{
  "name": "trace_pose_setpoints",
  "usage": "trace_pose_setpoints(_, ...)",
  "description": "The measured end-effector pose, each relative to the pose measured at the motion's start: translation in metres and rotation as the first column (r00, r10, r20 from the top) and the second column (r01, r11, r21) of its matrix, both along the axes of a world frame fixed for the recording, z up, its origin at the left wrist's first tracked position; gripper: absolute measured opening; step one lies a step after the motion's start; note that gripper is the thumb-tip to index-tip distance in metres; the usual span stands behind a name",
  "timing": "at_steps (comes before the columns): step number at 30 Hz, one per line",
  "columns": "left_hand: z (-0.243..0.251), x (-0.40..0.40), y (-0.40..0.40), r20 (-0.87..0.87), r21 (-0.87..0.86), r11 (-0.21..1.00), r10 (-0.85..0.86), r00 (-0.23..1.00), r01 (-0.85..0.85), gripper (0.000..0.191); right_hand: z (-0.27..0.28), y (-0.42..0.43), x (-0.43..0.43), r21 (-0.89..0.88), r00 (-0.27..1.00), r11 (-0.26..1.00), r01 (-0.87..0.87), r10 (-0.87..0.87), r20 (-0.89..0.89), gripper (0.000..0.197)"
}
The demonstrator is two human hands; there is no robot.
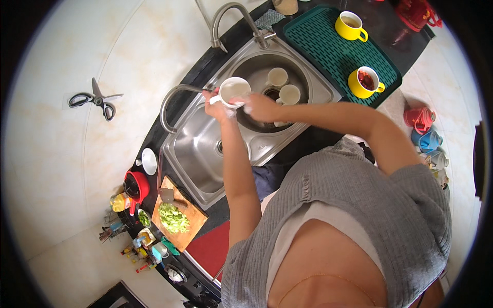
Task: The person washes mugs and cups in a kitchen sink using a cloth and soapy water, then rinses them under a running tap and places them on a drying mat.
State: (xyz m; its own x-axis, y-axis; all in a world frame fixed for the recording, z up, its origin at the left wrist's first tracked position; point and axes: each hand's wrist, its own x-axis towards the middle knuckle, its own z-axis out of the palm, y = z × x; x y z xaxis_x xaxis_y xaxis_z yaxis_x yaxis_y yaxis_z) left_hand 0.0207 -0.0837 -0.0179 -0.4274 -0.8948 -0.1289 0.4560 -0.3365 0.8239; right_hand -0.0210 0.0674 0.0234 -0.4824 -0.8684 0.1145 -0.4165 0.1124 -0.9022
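My left hand [216,106] holds a white mug [234,89] by its handle side, above the divide between the two basins of a steel sink [215,88]. My right hand [260,107] is at the mug's rim, blurred, with white foam about its fingers; whether it holds a sponge or cloth I cannot tell. Foam also clings to my left wrist. Below, in the round basin [246,69], stand two light mugs [277,77] [289,94] near the drain, and part of another pale item [282,124] shows under my right forearm.
Two steel faucets [235,5] [168,111] arch over the sink. Beyond the round basin, a green drain tray [327,42] bears two yellow mugs [348,29] [360,86]. A wooden cutting board [192,231] holds a cleaver [166,195] and chopped green vegetables [173,219]. A red pan [143,184] stands nearby.
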Motion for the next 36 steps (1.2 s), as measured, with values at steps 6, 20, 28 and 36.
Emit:
trace_pose_setpoints(6, -0.029, 0.017, 0.0, -0.235, 0.115, 0.921, -0.34, 0.911, 0.373, 0.039, 0.013, 0.003, -0.034, -0.283, 0.977, 0.959, -0.033, -0.028, -0.21, 0.026)
trace_pose_setpoints(20, 0.026, 0.013, 0.033, -0.124, 0.093, 0.777, -0.611, 0.782, 0.622, 0.036, 0.063, -0.025, -0.046, -0.071, 0.333, 0.827, -0.558, 0.145, -0.932, 0.028)
trace_pose_setpoints(28, 0.004, 0.027, 0.008, -0.109, 0.439, 0.829, -0.334, 0.936, 0.347, 0.031, 0.046, -0.01, -0.058, 0.219, 0.861, 0.967, -0.13, 0.22, -0.459, 0.022)
trace_pose_setpoints(36, 0.029, 0.017, 0.032, -0.021, 0.231, 0.875, -0.432, 0.902, 0.425, 0.026, 0.047, -0.01, -0.067, 0.141, 0.705, 0.94, -0.311, 0.327, -0.629, 0.023)
